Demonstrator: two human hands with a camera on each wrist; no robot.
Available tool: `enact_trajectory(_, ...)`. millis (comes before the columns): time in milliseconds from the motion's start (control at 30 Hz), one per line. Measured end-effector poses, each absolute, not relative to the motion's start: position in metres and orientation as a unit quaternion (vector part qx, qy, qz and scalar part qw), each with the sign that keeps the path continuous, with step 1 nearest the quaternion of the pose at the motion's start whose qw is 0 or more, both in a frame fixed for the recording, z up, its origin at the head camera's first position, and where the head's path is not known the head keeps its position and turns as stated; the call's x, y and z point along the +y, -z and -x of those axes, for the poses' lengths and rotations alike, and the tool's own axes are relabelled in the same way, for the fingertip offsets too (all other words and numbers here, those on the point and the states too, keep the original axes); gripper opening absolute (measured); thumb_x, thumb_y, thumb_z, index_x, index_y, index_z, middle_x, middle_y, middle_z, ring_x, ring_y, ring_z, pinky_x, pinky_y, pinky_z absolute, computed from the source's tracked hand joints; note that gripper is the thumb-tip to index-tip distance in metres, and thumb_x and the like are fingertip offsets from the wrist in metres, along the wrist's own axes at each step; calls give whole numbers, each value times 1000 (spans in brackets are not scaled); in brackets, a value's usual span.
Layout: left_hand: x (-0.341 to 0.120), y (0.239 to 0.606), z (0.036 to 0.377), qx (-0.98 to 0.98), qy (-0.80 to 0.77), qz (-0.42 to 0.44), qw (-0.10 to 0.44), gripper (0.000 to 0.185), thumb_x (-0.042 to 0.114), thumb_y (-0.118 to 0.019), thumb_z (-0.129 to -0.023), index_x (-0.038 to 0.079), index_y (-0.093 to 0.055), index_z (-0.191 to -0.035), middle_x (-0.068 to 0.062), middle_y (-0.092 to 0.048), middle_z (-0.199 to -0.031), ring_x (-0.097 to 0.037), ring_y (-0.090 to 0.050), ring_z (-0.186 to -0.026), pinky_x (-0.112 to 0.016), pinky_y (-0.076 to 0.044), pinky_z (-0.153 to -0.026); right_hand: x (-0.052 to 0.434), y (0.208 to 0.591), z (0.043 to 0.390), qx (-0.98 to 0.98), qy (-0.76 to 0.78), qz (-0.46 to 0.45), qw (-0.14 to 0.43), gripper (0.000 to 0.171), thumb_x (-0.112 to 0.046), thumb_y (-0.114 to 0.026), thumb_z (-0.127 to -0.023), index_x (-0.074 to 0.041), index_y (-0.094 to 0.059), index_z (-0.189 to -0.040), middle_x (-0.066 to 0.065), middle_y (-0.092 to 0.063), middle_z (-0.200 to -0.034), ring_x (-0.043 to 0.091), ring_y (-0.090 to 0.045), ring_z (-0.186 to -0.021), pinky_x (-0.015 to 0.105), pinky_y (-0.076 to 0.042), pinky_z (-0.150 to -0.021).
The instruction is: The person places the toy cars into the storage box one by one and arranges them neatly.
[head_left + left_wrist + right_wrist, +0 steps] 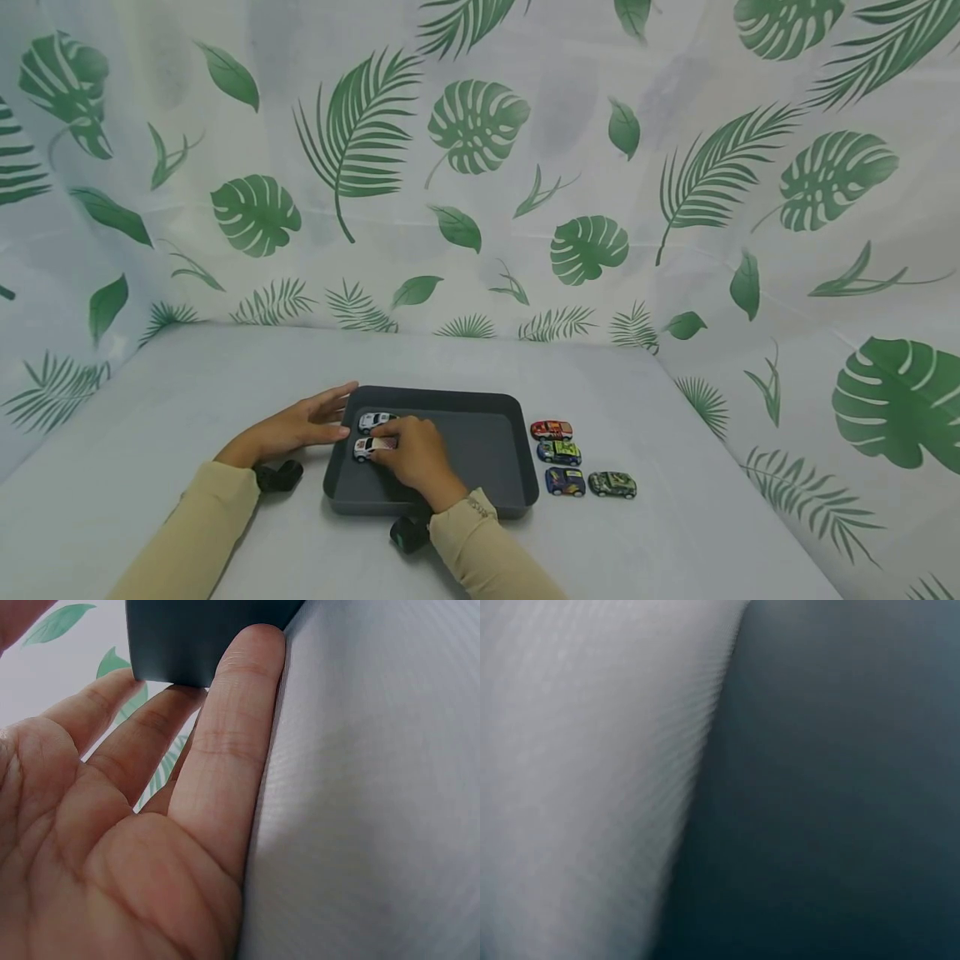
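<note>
In the head view a dark grey tray point(480, 454) lies on the table with two white toy cars at its left end. My right hand point(418, 457) reaches over the tray's near wall and pinches the nearer white toy car point(364, 450), whose right part the fingers cover. Just beyond it sits the other white toy car point(369, 422), partly behind the hand. My left hand point(300, 427) rests against the tray's left wall. In the left wrist view its fingers point(232, 735) are fairly straight, their tips at the tray wall point(180, 645). The right wrist view holds no part of the hand.
Right of the tray stand a red toy car point(551, 430), a green-and-blue toy car point(559, 452), a dark blue toy car point(565, 482) and a camouflage toy car point(612, 484). A white cloth point(675, 550) covers the table. Leaf-patterned curtain point(480, 250) surrounds it.
</note>
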State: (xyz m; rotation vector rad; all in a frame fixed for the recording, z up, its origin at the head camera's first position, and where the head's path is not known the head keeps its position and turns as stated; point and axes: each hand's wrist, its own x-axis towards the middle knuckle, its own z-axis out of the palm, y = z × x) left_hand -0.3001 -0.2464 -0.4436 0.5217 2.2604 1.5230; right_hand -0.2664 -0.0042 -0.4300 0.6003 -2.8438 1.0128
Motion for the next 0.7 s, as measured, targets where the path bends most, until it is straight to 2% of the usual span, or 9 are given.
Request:
enact_trajectory(133,-246,443,300,801,-540,-186,182,94,25,-74,-105,2,-12,-173,-34,-16,-174,-57,-19,-159,-70,-30,-123,-5,430,266,-925,-325,-193,28,25,-14,-92,-87,-13,-87,-111,8,-81,-110,20,-70,-94,31,-53,-77)
enact_trajectory(400,-244,444,300,797,-543,-190,183,93,24,-73,-106,1,-12,-173,-35,-17,-174,-57,-20,-159,-68,-34,-122,3,430,266,-902,-377,-210,13,30,-8,-91,-87,-7,-85,-116,8,-81,-115,20,-73,-103,34,-57,-89)
enact_trajectory(600,-245,442,299,799,-541,-183,187,94,27,-73,-106,2,-12,-173,-35,-17,-174,-57,-20,-159,-69,-34,-122,16,429,268,-867,-446,-223,-21,26,-4,-86,-90,-5,-83,-116,10,-79,-119,22,-69,-100,31,-56,-82)
enact_trajectory(700,-245,441,299,800,-541,-179,188,95,26,-73,-106,3,-12,-173,-35,-16,-174,-58,-19,-159,-70,-32,-122,23,429,270,-851,-471,-233,-29,26,-4,-84,-92,-6,-83,-118,10,-77,-122,26,-69,-103,33,-56,-83)
